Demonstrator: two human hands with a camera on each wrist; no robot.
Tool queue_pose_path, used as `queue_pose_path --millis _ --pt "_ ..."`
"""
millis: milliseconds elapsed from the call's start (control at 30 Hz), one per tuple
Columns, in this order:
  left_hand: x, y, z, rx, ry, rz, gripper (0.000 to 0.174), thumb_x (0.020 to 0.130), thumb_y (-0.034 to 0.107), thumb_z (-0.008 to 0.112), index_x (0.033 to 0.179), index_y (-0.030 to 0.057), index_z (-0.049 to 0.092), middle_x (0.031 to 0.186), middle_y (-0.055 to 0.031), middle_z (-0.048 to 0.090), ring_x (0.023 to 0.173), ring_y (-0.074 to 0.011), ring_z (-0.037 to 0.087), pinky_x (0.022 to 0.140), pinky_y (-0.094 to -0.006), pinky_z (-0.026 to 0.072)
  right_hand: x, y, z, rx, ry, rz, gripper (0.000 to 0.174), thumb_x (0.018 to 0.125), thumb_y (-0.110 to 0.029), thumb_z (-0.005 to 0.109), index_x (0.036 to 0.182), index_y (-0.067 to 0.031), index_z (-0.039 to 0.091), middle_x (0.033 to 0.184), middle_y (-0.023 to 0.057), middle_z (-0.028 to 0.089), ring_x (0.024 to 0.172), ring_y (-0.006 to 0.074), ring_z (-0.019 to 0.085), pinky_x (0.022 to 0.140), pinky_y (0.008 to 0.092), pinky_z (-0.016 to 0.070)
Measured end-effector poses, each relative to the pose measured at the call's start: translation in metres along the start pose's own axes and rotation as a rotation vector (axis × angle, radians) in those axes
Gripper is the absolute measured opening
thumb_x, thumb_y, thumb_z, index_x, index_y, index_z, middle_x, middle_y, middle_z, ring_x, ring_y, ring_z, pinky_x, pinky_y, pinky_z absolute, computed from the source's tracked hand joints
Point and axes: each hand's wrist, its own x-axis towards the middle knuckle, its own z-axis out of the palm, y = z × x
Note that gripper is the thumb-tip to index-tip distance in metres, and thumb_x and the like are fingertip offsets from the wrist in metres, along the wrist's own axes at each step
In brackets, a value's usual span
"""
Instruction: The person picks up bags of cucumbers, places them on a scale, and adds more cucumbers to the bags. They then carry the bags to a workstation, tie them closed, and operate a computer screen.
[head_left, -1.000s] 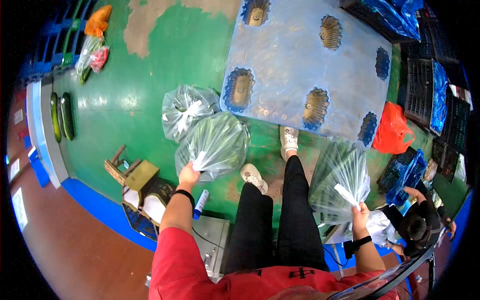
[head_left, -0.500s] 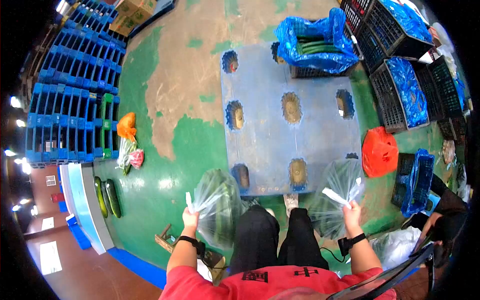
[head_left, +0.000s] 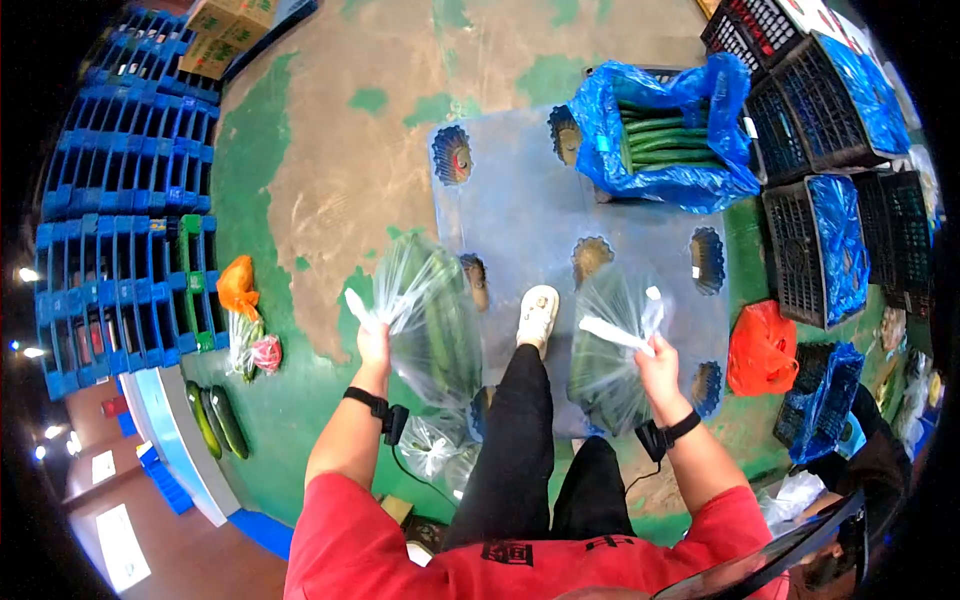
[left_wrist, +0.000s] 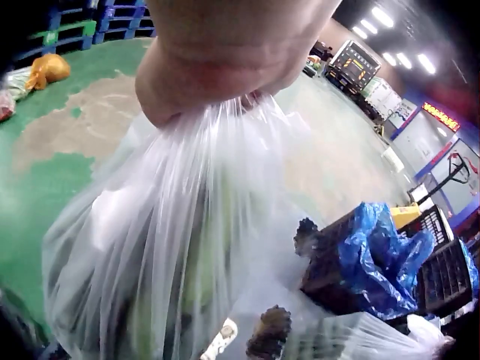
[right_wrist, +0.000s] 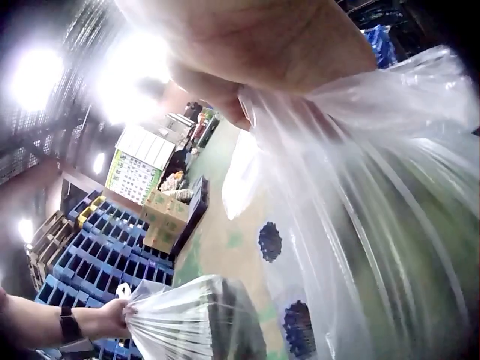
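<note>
My left hand (head_left: 373, 347) grips the gathered neck of a clear plastic bag (head_left: 435, 325), which hangs full of long green vegetables. In the left wrist view the bag's film (left_wrist: 172, 225) fans out in pleats below the fist. A second clear bag (head_left: 605, 385), also with green contents, hangs from my right hand (head_left: 658, 372), its neck bunched in the fingers. White ties or tags stick out at both necks. Both bags overlap the blue plastic pallet (head_left: 520, 220) in the head view, one on each side of my legs.
My shoe (head_left: 538, 312) is over the pallet. At its far right stands a crate lined with blue film (head_left: 665, 185), holding cucumbers. A red bag (head_left: 762, 350) and black crates (head_left: 805, 250) line the right; stacked blue pallets (head_left: 130, 270) rise left. More clear bags (head_left: 432, 450) lie behind my left leg.
Both bags, low near the floor a second ago, are now lifted and carried forward over the pallet. My legs have stepped ahead, and the lined cucumber crate has come into fuller view.
</note>
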Motion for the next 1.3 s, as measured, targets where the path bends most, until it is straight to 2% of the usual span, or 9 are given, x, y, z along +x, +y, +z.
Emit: queue_pose_path --millis 267,400,500,600,667,767,833,1067,1300 --pt "0.168 0.065 0.124 -0.27 -0.092 0.123 0.028 0.074 0.007 0.048 0.101 -0.0014 0.049 0.078 -0.0028 0.053 0.064 -0.0121 0.048 0.054 -0.0254 0.0381 0.175 -0.088 0.153 0.051 -0.08 -0.184 0.009 0.067 -0.006 0.054 0.067 -0.0029 0.045 0.06 0.0011 0.045 0.057 0.009 0.043 0.051 0.0262 0.0365" --pt "0.22 0.088 0.184 -0.385 -0.192 0.209 0.029 0.076 0.008 0.047 0.104 0.0007 0.047 0.09 -0.0043 0.052 0.082 -0.0145 0.05 0.071 -0.0268 0.0403 0.246 -0.113 0.224 -0.051 -0.11 -0.339 0.011 0.071 -0.005 0.055 0.08 0.0003 0.051 0.069 0.0066 0.052 0.067 0.011 0.047 0.061 0.0271 0.0401" --pt "0.273 0.063 0.208 -0.3 -0.334 0.222 0.023 0.081 0.01 0.048 0.102 0.0033 0.043 0.091 -0.0059 0.051 0.081 -0.0153 0.05 0.073 -0.0291 0.0416 0.312 -0.092 0.254 -0.329 -0.058 -0.412 0.016 0.072 -0.008 0.054 0.084 -0.0004 0.047 0.08 0.0193 0.055 0.076 0.0326 0.055 0.068 0.036 0.0421" --pt "0.285 0.041 0.228 -0.329 -0.426 -0.127 0.018 0.087 0.013 0.044 0.102 0.0033 0.041 0.09 -0.0085 0.053 0.082 -0.0152 0.054 0.064 -0.027 0.0463 0.37 -0.063 0.26 -0.514 -0.035 -0.241 0.032 0.071 -0.008 0.053 0.102 -0.0037 0.046 0.091 0.0217 0.056 0.091 0.0356 0.053 0.078 0.0394 0.0413" --pt "0.279 0.024 0.23 -0.31 -0.437 -0.13 0.026 0.085 0.011 0.046 0.109 0.0017 0.039 0.094 -0.0098 0.054 0.091 -0.0194 0.054 0.071 -0.0291 0.0461 0.379 -0.053 0.256 -0.454 -0.095 -0.287 0.04 0.07 -0.007 0.052 0.109 -0.0038 0.043 0.101 0.0233 0.052 0.098 0.0354 0.049 0.084 0.0388 0.0386" --pt "0.263 0.001 0.218 -0.105 -0.293 0.294 0.048 0.08 0.007 0.052 0.123 0.0008 0.031 0.113 -0.0134 0.049 0.105 -0.0241 0.047 0.088 -0.0315 0.0385 0.359 -0.034 0.254 -0.508 -0.06 -0.456 0.055 0.07 -0.007 0.052 0.122 -0.0024 0.035 0.119 0.0264 0.04 0.112 0.0361 0.039 0.094 0.0381 0.0316" --pt "0.236 0.003 0.195 -0.093 -0.232 0.302 0.046 0.08 0.006 0.052 0.121 0.0011 0.033 0.114 -0.0133 0.048 0.105 -0.0228 0.046 0.089 -0.0311 0.038 0.325 -0.024 0.242 -0.647 -0.048 -0.526 0.063 0.069 -0.006 0.052 0.127 0.0022 0.027 0.131 0.0292 0.023 0.121 0.0395 0.025 0.101 0.0384 0.0234" --pt "0.065 -0.138 -0.018 0.544 -0.032 0.107 0.034 0.075 0.005 0.052 0.109 0.0076 0.047 0.097 -0.0087 0.06 0.093 -0.0233 0.055 0.082 -0.0333 0.0425 0.128 0.052 0.166 -0.772 -0.54 -0.275 0.045 0.069 -0.011 0.053 0.113 -0.0009 0.047 0.116 0.0206 0.048 0.11 0.0312 0.044 0.093 0.0355 0.0347" --pt "-0.174 -0.309 -0.258 0.807 0.263 -0.284 0.039 0.071 0.014 0.055 0.108 0.0066 0.047 0.095 -0.0116 0.06 0.087 -0.0286 0.057 0.075 -0.0366 0.0446 0.039 0.115 0.028 -1.024 -0.607 -0.316 0.043 0.069 -0.012 0.056 0.11 -0.0011 0.05 0.107 0.0187 0.054 0.102 0.0308 0.05 0.088 0.0363 0.0394"
